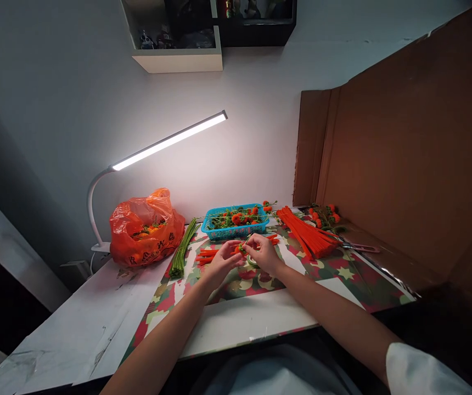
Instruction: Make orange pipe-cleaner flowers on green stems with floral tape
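1. Pinching a small orange flower [240,249] between both hands, over the patterned sheet [236,286]: left hand [223,260] closed about the head, right hand's [264,255] fingertips on its green stem.
2. Flower looks light, soft, easily crushed; stem probably bendy, best held just under the head.
3. Beyond, either side: green stem bundle [184,249], red strip bundle [307,233].
4. Farther: blue basket [216,235] of similar flowers.

A desk lamp [170,141] lights an apparent home craft corner. Figurines [147,40] line shelves [178,62] above the lamp; a basket [219,235] of flowers [236,219] sits below.
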`<state>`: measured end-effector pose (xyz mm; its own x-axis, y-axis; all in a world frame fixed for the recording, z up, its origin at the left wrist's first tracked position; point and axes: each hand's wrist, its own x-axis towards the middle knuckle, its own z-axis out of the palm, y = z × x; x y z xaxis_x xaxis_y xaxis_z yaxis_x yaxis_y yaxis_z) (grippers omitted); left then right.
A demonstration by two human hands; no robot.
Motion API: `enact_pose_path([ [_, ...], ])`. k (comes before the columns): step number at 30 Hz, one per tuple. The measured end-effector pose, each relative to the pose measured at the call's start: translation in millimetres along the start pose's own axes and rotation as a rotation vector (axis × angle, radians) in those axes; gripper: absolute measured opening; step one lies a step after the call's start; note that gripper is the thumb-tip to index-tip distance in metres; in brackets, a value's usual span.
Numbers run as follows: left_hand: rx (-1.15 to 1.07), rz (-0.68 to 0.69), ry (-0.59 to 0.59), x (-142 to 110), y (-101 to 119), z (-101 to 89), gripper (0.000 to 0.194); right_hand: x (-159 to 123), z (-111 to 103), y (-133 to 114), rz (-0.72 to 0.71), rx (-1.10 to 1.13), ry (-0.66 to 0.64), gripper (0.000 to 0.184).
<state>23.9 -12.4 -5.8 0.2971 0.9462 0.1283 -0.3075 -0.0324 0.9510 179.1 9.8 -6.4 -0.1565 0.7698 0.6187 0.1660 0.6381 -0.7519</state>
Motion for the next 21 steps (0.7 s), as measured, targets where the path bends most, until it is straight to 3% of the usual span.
enact_pose_path([
  [3, 0.088, 0.038, 0.038, 1.8, -2.2, -1.9, 0.043, -0.1, 1.7, 2.6, 0.053, 0.014, 0.007, 0.021],
  [11, -0.198, -0.207, -0.021, 5.7, -5.4, -9.8, 0.026, -1.0, 2.9, -2.0, -0.012, 0.113, -0.011, 0.019],
  [16, -0.289, -0.378, -0.046, 3.3, -0.7, -7.7, 0.043, -2.3, 4.4, -2.7, -0.008, 0.170, -0.050, 0.021],
  [21, -0.297, -0.409, -0.105, 1.3, 0.0, -10.2, 0.047, -3.1, 5.7, -2.2, 0.023, 0.221, -0.104, 0.022],
])
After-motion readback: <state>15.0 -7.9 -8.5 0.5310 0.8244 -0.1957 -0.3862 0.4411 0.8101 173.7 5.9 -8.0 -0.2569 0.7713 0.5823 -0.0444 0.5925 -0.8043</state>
